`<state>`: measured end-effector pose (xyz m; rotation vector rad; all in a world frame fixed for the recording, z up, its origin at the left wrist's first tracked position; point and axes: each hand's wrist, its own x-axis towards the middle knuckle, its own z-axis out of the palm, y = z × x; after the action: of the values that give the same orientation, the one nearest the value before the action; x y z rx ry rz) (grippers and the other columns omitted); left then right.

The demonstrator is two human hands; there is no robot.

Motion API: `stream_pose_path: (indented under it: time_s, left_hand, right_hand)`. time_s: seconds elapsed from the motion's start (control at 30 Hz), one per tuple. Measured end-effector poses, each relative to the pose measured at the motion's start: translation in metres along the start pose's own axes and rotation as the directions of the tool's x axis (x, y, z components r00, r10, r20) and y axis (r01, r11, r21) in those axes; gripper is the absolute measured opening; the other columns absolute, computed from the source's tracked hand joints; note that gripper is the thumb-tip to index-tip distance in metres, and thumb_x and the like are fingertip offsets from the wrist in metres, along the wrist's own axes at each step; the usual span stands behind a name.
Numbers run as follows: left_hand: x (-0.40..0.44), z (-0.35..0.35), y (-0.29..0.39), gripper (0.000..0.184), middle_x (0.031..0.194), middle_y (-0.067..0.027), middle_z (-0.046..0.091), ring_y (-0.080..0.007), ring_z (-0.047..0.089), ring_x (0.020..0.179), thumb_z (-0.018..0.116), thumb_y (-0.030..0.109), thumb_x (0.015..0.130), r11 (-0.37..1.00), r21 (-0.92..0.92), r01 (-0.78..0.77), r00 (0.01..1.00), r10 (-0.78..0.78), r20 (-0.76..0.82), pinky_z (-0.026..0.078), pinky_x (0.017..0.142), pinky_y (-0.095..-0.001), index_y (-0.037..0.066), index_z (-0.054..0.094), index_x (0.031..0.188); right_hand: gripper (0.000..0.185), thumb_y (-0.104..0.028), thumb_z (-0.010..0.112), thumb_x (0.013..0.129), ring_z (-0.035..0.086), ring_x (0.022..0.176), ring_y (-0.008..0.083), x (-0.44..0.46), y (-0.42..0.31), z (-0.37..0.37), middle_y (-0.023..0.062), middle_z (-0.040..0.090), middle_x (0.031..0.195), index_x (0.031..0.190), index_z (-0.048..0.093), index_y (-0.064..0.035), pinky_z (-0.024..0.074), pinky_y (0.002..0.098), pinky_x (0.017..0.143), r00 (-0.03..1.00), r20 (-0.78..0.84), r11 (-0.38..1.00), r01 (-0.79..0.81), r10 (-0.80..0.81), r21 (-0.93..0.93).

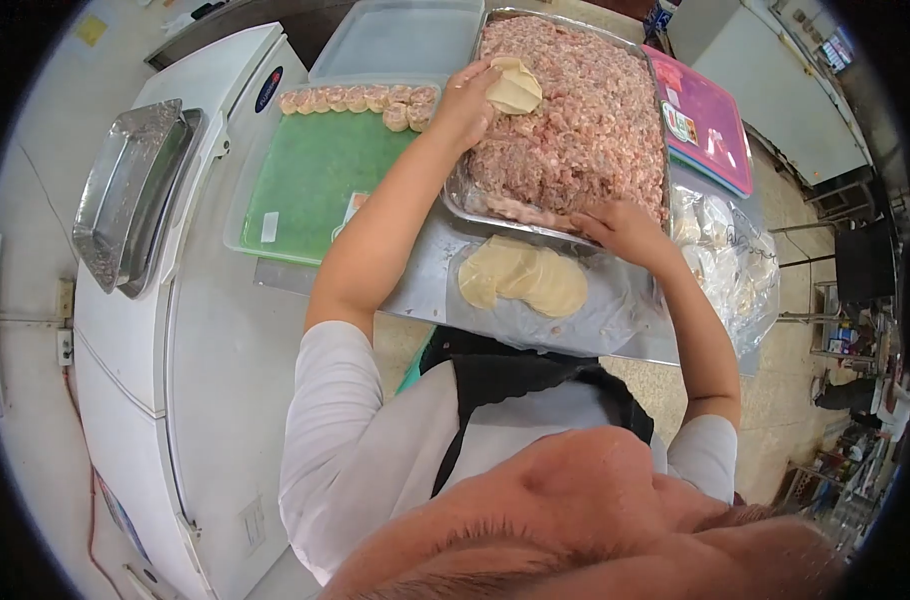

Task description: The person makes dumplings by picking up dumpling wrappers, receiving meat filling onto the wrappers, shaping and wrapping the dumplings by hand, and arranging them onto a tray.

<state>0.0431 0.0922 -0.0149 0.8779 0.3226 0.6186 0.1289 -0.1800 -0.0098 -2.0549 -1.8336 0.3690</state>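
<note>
Round, pale dumpling wrappers, at least one, form a thin disc (516, 87) in my left hand (465, 108), whose fingers are closed on its left edge above the filling. Pink ground meat filling (575, 110) fills a large metal tray (475, 211). At the tray's near right corner, my right hand (623, 232) has its fingers curled by the meat. A meat-smeared strip runs left from those fingers, and what they grip is unclear. Just below the tray, a fanned stack of wrappers (527, 278) lies on clear plastic.
Left of the tray, a green-based plastic container (310, 185) holds rows of filled dumplings (350, 98). Behind it sits a translucent container (400, 38). A pink lid (703, 120) and a plastic bag of wrappers (720, 250) lie right. Metal pans (130, 200) rest on a white freezer (225, 330).
</note>
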Motion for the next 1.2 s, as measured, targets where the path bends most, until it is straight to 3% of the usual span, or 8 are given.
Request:
stream_pose_path:
  time_s: [0.2,0.33,0.43,0.53,0.63,0.87,1.13,1.2]
  left_hand:
    - [-0.016,0.019,-0.005,0.033,0.119,-0.0182,0.058,-0.0300,0.060,0.111,0.046,0.005,0.095,0.951,-0.233,0.203,0.977,-0.181,0.110,0.053,0.093,-0.0434,-0.002,0.046,0.128]
    - [-0.031,0.035,-0.011,0.032,0.126,-0.0189,0.053,-0.0328,0.056,0.116,0.041,0.012,0.097,0.843,-0.404,0.355,0.927,-0.262,0.268,0.047,0.097,-0.0520,0.001,0.045,0.127]
    - [-0.041,0.047,-0.004,0.048,0.137,-0.0209,0.046,-0.0365,0.049,0.123,0.038,0.030,0.101,0.832,-0.499,0.242,0.968,-0.171,0.184,0.039,0.104,-0.0560,0.000,0.035,0.139]
    - [-0.038,0.041,0.004,0.061,0.137,-0.0212,0.045,-0.0393,0.045,0.127,0.033,0.046,0.100,0.749,-0.618,0.240,0.970,-0.204,0.129,0.032,0.107,-0.0603,0.000,0.034,0.140]
    - [-0.032,0.036,0.003,0.073,0.138,-0.0212,0.045,-0.0416,0.042,0.128,0.031,0.059,0.097,0.826,-0.519,0.221,0.975,-0.168,0.147,0.025,0.109,-0.0635,0.001,0.036,0.140]
    - [-0.056,0.052,0.023,0.075,0.133,-0.0202,0.048,-0.0408,0.046,0.122,0.037,0.066,0.092,0.897,-0.392,0.205,0.979,-0.189,0.077,0.032,0.103,-0.0640,0.001,0.048,0.127]
    - [-0.046,0.047,0.012,0.054,0.108,-0.0176,0.060,-0.0319,0.058,0.102,0.052,0.052,0.091,0.927,-0.324,0.190,0.980,-0.201,0.000,0.042,0.099,-0.0558,0.002,0.059,0.110]
    - [0.003,0.000,-0.016,0.046,0.114,-0.0176,0.060,-0.0311,0.058,0.105,0.055,0.042,0.091,0.808,-0.471,0.354,0.858,-0.080,0.507,0.042,0.101,-0.0545,0.003,0.058,0.114]
  right_hand:
    - [0.040,-0.037,0.057,0.096,0.043,0.054,0.0080,-0.013,-0.004,-0.036,-0.0008,0.051,0.058,0.076,0.065,-0.0029,0.0344,0.0256,0.050,0.880,0.015,0.669,-0.372,0.475,0.644]
    - [0.036,-0.035,0.056,0.097,0.041,0.056,0.0046,0.015,0.005,-0.029,-0.0042,0.049,0.063,0.080,0.065,-0.0048,0.0307,0.0233,0.049,0.815,-0.159,0.584,-0.249,0.558,0.773]
    - [0.032,-0.031,0.057,0.097,0.049,0.057,0.0109,0.031,0.006,-0.008,0.0019,0.054,0.065,0.087,0.066,-0.0027,0.0360,0.0277,0.051,0.842,-0.236,0.672,-0.186,0.486,0.717]
    - [0.023,-0.023,0.058,0.095,0.060,0.065,0.0257,0.024,-0.001,0.002,0.0129,0.060,0.073,0.098,0.067,-0.0028,0.0451,0.0365,0.058,0.828,-0.532,0.976,-0.083,0.179,0.199]
    - [0.020,-0.018,0.059,0.092,0.063,0.077,0.0387,0.004,-0.011,-0.032,0.0199,0.062,0.082,0.106,0.067,-0.0056,0.0492,0.0443,0.067,0.887,-0.436,0.963,-0.230,0.150,-0.137]
    - [0.026,-0.014,0.058,0.092,0.063,0.087,0.0381,0.007,-0.033,-0.034,0.0182,0.064,0.101,0.115,0.063,-0.0022,0.0509,0.0447,0.073,0.936,-0.345,0.937,-0.186,0.076,-0.297]
    - [0.026,-0.019,0.057,0.092,0.063,0.076,0.0353,0.003,-0.052,-0.035,0.0160,0.063,0.085,0.111,0.063,-0.0022,0.0498,0.0433,0.065,0.907,-0.420,0.939,-0.171,0.032,-0.298]
    - [0.026,-0.020,0.056,0.095,0.062,0.067,0.0275,-0.006,-0.043,-0.048,0.0120,0.063,0.081,0.110,0.064,0.0002,0.0475,0.0357,0.059,0.907,-0.419,0.957,-0.081,-0.045,-0.278]
